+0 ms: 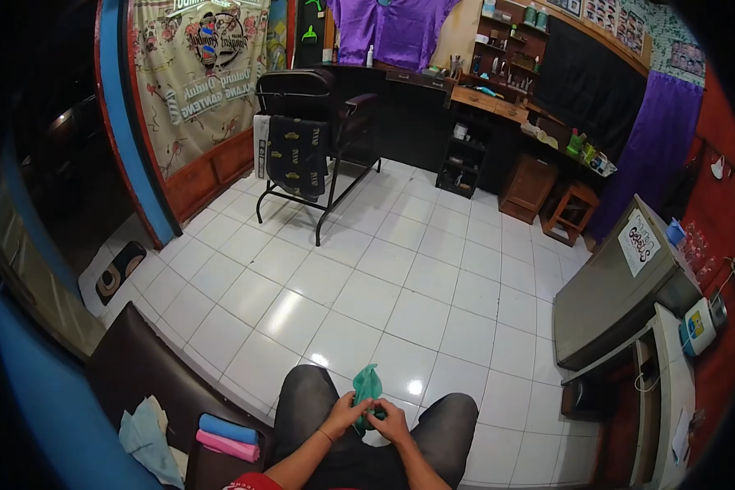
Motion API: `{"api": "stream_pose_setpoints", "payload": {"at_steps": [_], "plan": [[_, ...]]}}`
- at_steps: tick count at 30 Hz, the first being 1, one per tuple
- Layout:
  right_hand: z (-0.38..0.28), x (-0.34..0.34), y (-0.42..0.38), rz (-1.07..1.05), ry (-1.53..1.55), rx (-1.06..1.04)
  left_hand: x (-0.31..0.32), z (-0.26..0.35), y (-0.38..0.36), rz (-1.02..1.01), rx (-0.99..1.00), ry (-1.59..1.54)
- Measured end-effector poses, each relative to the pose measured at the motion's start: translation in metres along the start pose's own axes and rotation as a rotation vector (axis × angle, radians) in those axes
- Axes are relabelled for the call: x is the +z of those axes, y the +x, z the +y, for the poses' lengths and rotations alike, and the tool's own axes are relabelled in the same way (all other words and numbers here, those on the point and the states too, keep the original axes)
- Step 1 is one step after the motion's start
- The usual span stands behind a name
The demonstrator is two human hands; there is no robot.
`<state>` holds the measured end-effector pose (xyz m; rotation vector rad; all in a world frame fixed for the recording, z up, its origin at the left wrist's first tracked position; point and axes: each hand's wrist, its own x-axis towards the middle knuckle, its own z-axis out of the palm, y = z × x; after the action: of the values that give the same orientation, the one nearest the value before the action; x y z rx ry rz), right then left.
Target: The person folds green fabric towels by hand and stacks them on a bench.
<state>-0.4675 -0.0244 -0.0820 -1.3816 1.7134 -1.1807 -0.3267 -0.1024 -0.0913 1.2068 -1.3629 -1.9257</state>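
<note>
Two hands met on one green cloth (368, 382) between the knees, above the lap. The left hand (345, 415) pinched it from the left, around its lower half; the right hand (391, 421) was closed on it from the right, its fingertips close beside the left's. The cloth's upper end stuck out past both hands, and a small part showed below them.

Farthest left, a dark padded surface (126, 351) bore a crumpled pale-blue cloth (149, 441), then a folded blue cloth (228, 427) lying on a folded pink cloth (227, 446); its edge ran near the left knee (304, 384). Ahead, open white floor (359, 290) stretched to a black-framed chair (298, 151). Past the right knee (455, 412), bare tiles continued to a grey fridge (604, 294) and a pale-topped table (674, 376).
</note>
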Motion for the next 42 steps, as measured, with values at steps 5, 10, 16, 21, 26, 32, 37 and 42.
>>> {"api": "stream_pose_setpoints", "payload": {"at_steps": [5, 10, 16, 21, 26, 32, 37, 42], "plan": [[-0.004, 0.003, 0.0, 0.032, 0.054, -0.02, -0.007, -0.015, 0.008, 0.039, -0.029, -0.068], [-0.01, 0.003, 0.002, 0.093, 0.131, 0.097, -0.005, 0.012, -0.004, 0.051, -0.105, -0.149], [0.007, 0.008, 0.003, 0.097, 0.148, 0.115, -0.005, 0.006, -0.002, 0.017, -0.16, -0.308], [0.01, 0.008, 0.003, 0.041, 0.143, 0.147, -0.005, 0.011, -0.005, 0.048, -0.159, -0.256], [0.003, 0.008, 0.002, 0.058, 0.146, 0.199, -0.004, 0.014, -0.006, 0.072, -0.17, -0.242], [0.023, 0.011, 0.003, 0.043, 0.259, 0.339, -0.003, 0.014, -0.005, 0.109, -0.196, -0.208], [0.029, 0.007, 0.006, -0.025, 0.312, 0.406, -0.003, -0.007, 0.008, 0.202, -0.207, -0.178], [0.014, 0.008, 0.008, 0.005, 0.497, 0.297, 0.013, 0.036, -0.018, 0.181, -0.049, -0.155]]}}
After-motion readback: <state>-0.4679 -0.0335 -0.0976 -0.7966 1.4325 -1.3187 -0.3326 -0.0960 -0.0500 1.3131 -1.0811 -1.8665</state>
